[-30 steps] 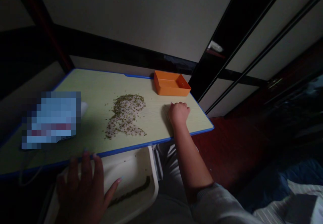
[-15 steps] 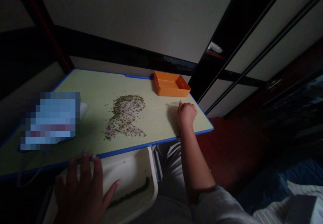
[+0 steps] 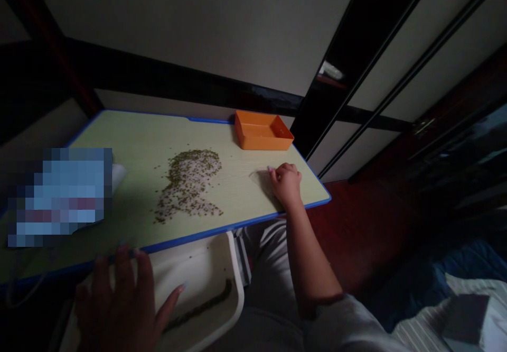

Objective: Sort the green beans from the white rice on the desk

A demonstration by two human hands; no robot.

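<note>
On the pale table (image 3: pixel 134 135) lies a spread heap of small green beans mixed with whitish grains (image 3: pixel 190 180). My right hand (image 3: pixel 287 184) is closed, fingers curled together, low over the table's right part. Beside its fingertips shows the faint rim of a clear, see-through container (image 3: pixel 258 174); the hand hides much of it, and whatever the fingers pinch is hidden. My left hand (image 3: pixel 119 302) is open, fingers spread, over the white tub (image 3: pixel 236 288) at the table's front edge. A dark green line of beans (image 3: pixel 204 304) lies inside the tub.
An orange open box (image 3: pixel 265 138) stands at the back right of the table. A pixelated light-blue package (image 3: pixel 63 193) lies at the left. Cabinet panels (image 3: pixel 198 24) rise behind the table. Bedding (image 3: pixel 431 283) is at the lower right.
The view has shifted slightly, moving the tabletop left in the picture. My right hand has turned a little, and less of the clear container shows. My left hand stays spread over the tub.
</note>
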